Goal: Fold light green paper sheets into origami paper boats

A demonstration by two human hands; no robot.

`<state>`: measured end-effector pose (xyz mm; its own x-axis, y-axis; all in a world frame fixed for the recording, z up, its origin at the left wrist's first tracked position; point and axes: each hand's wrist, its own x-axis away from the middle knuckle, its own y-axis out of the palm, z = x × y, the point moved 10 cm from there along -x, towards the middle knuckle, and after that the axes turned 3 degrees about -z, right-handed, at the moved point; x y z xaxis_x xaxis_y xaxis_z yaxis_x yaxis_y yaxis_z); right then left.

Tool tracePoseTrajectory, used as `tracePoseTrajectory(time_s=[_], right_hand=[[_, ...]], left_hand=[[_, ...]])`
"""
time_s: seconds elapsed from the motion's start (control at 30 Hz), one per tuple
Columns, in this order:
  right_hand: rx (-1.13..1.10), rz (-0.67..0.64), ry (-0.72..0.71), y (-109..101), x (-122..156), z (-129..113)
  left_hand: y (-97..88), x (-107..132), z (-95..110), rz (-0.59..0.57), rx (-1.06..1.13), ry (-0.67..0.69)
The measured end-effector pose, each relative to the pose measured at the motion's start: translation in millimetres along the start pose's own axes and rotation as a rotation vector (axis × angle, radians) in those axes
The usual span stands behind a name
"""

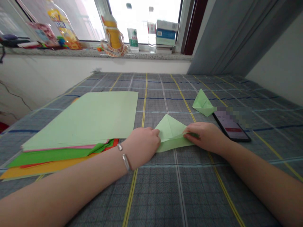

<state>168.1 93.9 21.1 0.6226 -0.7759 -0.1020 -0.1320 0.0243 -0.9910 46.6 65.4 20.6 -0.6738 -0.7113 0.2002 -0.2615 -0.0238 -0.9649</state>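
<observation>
A pale green sheet of folded paper lies on the checked cloth, its upper part a triangle pointing away from me and a strip along its lower edge. My left hand, with a silver bracelet at the wrist, grips the paper's left corner with curled fingers. At the right corner, my right hand pinches the paper between thumb and fingers. Beyond my right hand sits a folded green paper boat. It stands close to the upper end of a phone with a lit screen.
Left of the hands, a stack of coloured paper has pale green sheets on top and green, red and orange below. Bottles, a yellow jug and a blue-and-white box line the windowsill. A grey curtain hangs at the right.
</observation>
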Motion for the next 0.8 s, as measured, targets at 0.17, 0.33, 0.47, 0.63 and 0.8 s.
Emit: tracePoseTrajectory(time_s=[0.17,0.33,0.47,0.63,0.8], right_hand=[[0.049,0.012,0.02,0.2,-0.1,2.8],[0.064,0.048,0.051,-1.5,-0.3,3.7],[0.059,0.082,0.07,-3.9,-1.3,3.5],[0.025,0.092,0.113,-3.6,-3.6,7.2],[-0.002,0.087,0.167,0.3,-6.0,14.1]], left_hand=[[1.4,2.4,-3.9,-0.101,-0.005,0.018],[-7.6,-1.6,-8.3,0.092,0.025,-0.023],[-7.7,-7.3,-13.5,0.252,0.034,-0.05],[0.4,-12.9,-28.6,0.284,0.141,-0.099],[7.7,-18.0,-47.1,0.257,0.254,-0.18]])
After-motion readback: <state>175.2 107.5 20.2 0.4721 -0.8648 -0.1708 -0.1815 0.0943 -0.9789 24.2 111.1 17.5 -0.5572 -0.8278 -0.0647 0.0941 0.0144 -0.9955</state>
